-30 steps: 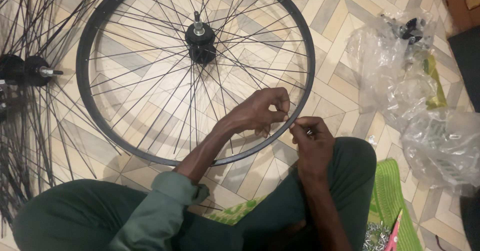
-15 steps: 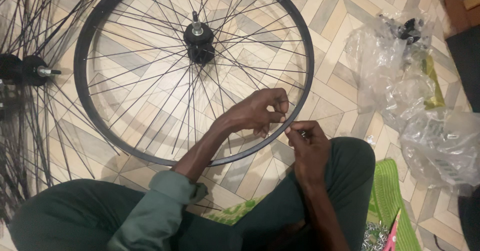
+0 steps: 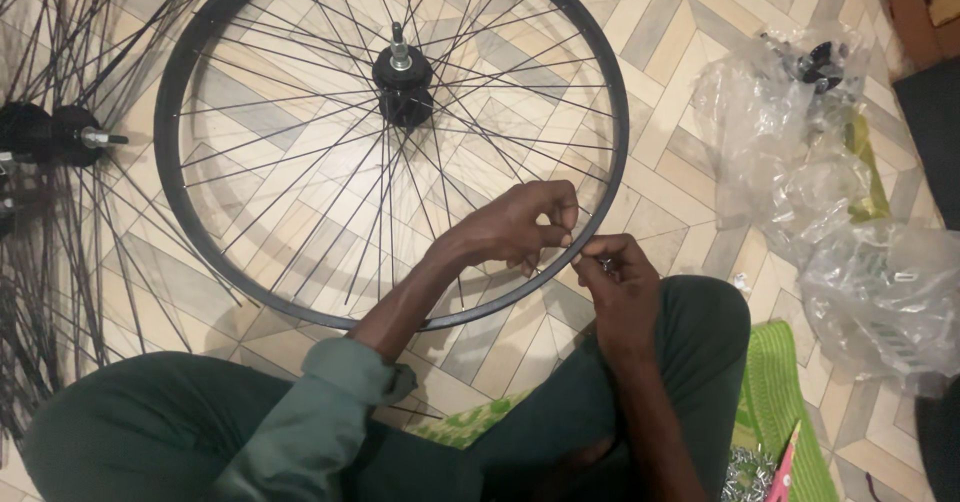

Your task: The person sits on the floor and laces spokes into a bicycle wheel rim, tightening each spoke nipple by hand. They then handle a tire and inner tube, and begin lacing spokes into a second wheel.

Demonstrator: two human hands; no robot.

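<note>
A black bicycle wheel rim [image 3: 180,212] with thin spokes and a black hub [image 3: 402,72] lies flat on the tiled floor. My left hand [image 3: 520,227] reaches inside the rim near its right lower edge, fingers pinched on a spoke [image 3: 450,212]. Just outside the rim, above my knee, my right hand [image 3: 620,282] has its fingertips closed on a small metal piece at the rim. The two hands almost touch.
A second hub [image 3: 50,132] with loose spokes fanning out lies at the left. Crumpled clear plastic bags [image 3: 850,222] lie at the right, one holding a black part. A green mat [image 3: 780,402] is under my leg. Dark objects sit at the right edge.
The wheel and hands sit slightly lower and left in view. My right hand has moved a little closer to the rim and to my left hand.
</note>
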